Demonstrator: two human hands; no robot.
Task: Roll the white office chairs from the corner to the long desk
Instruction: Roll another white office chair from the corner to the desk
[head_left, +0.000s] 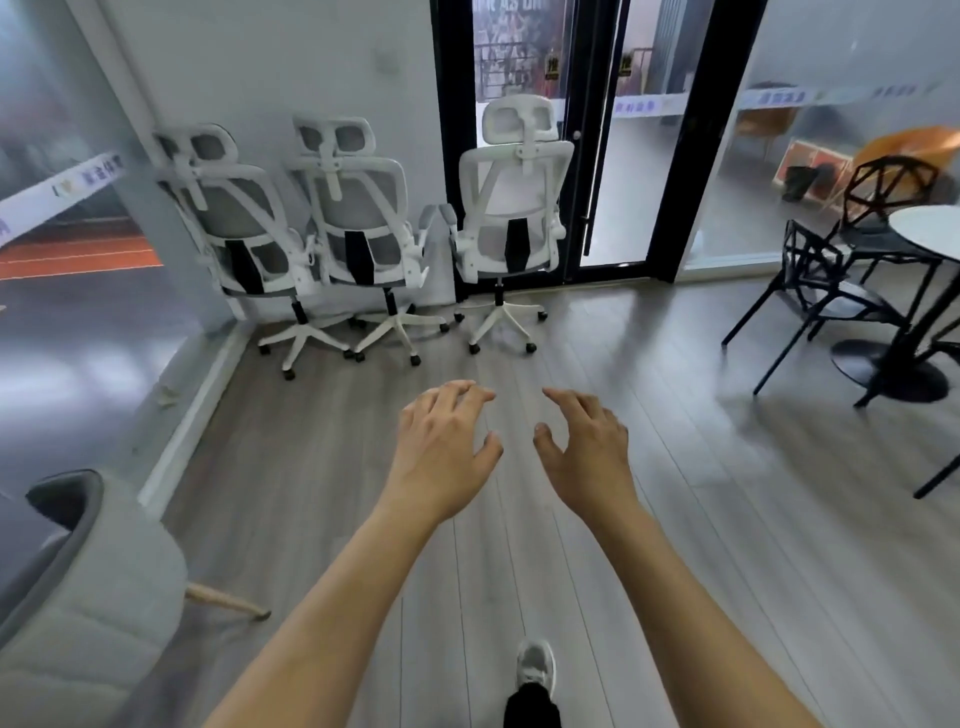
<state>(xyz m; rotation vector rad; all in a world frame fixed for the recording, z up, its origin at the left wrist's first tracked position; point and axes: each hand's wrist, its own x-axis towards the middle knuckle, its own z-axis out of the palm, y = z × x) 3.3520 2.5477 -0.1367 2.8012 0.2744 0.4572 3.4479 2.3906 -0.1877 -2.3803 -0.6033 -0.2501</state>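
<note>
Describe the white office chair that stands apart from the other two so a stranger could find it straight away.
Find the black-framed glass door at the far end of the wood floor. Of three white office chairs with their backs to you, the rightmost chair stands directly before that door. The middle chair and left chair crowd together against the white wall instead.

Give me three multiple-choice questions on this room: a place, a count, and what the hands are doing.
1. Where do the white office chairs stand? A) against the wall beside the black-framed door B) mid-floor C) outdoors
2. How many are there? A) two B) three C) five
3. The left hand and right hand are: A) gripping a chair B) open, empty C) fists
Answers: 1 A, they line the wall by the door; 2 B, three stand in a row; 3 B, both hover empty, fingers spread.
</note>
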